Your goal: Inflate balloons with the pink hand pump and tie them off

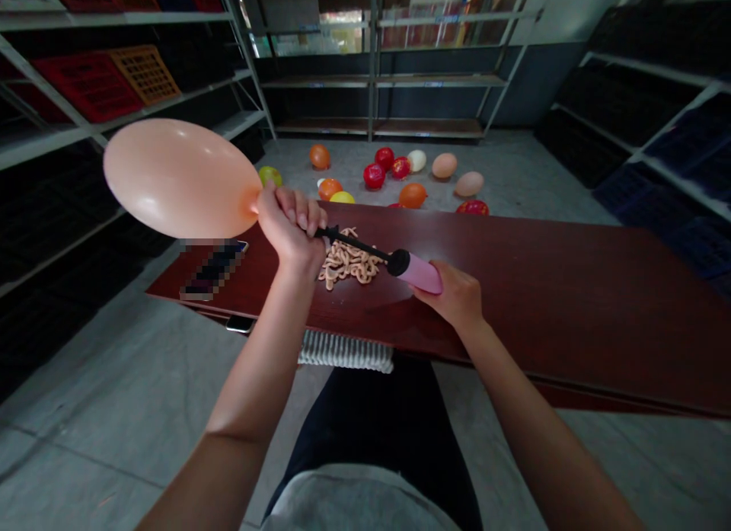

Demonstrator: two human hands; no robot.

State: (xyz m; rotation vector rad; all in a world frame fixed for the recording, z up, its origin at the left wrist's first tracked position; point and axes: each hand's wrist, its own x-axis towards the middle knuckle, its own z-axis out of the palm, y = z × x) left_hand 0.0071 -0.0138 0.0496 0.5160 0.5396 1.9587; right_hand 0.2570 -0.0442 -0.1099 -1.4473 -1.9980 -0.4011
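A peach-coloured balloon, inflated to a large oval, extends leftward from my left hand. That hand is closed around the balloon's neck and the near end of a balloon pump, whose nozzle is hidden inside the fist. My right hand grips the pump's pink barrel. Between the two hands the black rod of the pump shows, drawn well out. Under the rod, a pile of limp peach balloons lies on the dark red table.
A phone, partly blurred out, lies at the table's left end. A folded grey ribbed cloth sits at the near edge. Several inflated balloons rest on the floor beyond. Shelves with crates stand left, more racks right and behind.
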